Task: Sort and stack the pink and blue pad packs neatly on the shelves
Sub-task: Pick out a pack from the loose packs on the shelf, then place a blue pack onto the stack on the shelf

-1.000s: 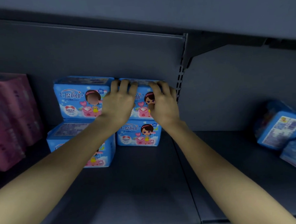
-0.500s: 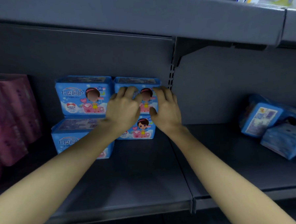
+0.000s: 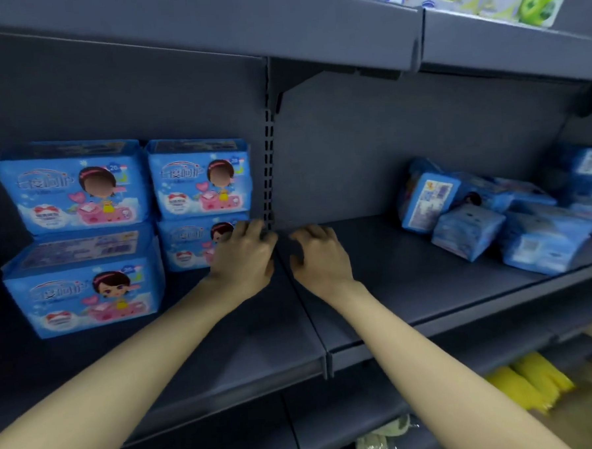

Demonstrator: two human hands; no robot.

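Hovering over shelf (image 3: 259, 329): left hand (image 3: 243, 258) and right hand (image 3: 320, 257), grips loosely curled, empty. Four blue packs (image 3: 196, 179) stacked at left; loose blue packs (image 3: 466, 231) jumbled at right.

Blue pad packs, stacked (image 3: 196, 181): four, at 9 o'clock, in two columns of two. Blue pad packs, loose (image 3: 466, 231): a jumbled heap at 3 o'clock, count unclear. Hands: two. Green box (image 3: 542, 5): one, at 1 o'clock.
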